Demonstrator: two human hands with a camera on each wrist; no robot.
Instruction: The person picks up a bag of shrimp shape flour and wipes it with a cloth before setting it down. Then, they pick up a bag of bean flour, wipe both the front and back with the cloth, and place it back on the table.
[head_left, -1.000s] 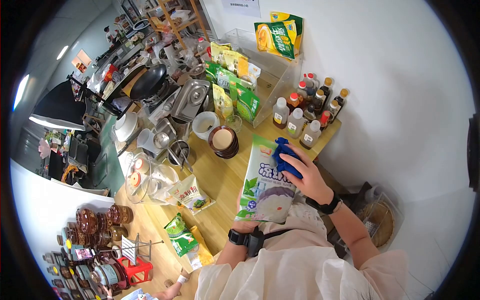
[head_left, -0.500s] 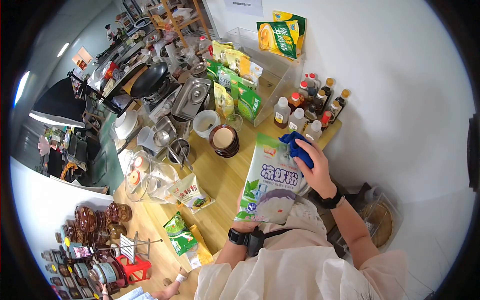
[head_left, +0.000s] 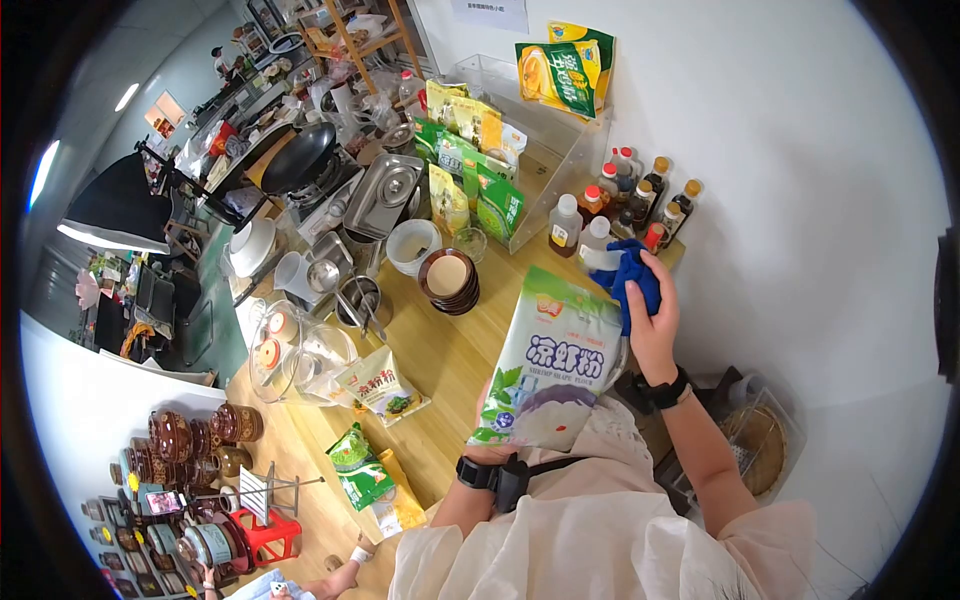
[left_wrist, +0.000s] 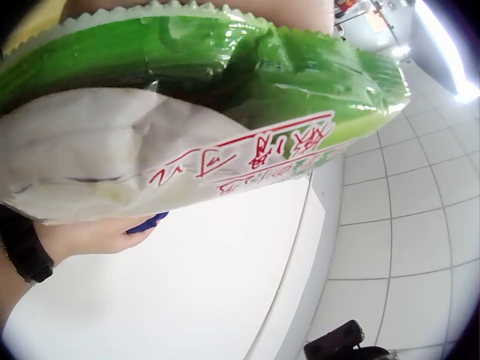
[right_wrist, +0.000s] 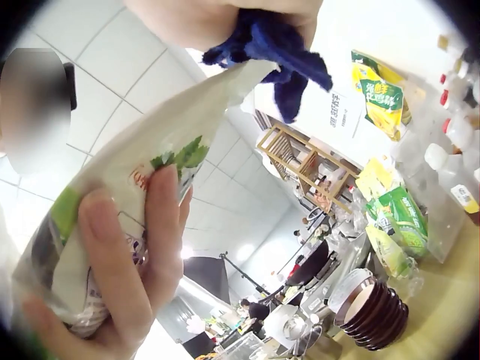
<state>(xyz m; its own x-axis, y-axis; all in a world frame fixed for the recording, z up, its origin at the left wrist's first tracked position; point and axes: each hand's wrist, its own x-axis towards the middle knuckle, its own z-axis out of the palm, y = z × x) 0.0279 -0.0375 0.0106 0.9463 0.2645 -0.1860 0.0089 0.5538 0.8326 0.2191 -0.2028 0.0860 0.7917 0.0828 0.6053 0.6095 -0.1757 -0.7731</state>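
Note:
A white and green flour bag (head_left: 555,365) with Chinese lettering and a bowl printed on its front stands before the body. My left hand (right_wrist: 135,262) grips it, fingers spread over its back in the right wrist view; in the head view that hand is mostly hidden behind the bag's lower edge. My right hand (head_left: 655,325) holds a crumpled dark blue cloth (head_left: 632,285) at the bag's upper right edge. In the right wrist view the cloth (right_wrist: 274,56) hangs right at the bag's corner. The left wrist view shows the bag's green end (left_wrist: 187,52) close up.
Sauce bottles (head_left: 565,225) stand by the wall, near the right hand. Stacked brown bowls (head_left: 447,282), a clear rack (head_left: 560,190) with upright packets, and a steel tray (head_left: 385,200) are farther back. Flat packets (head_left: 385,388) and a glass bowl (head_left: 285,350) lie to the left.
My right hand has moved the blue cloth rightward, from over the bag's upper front to its right edge. The bag has turned so more of its front shows, staying in the left hand.

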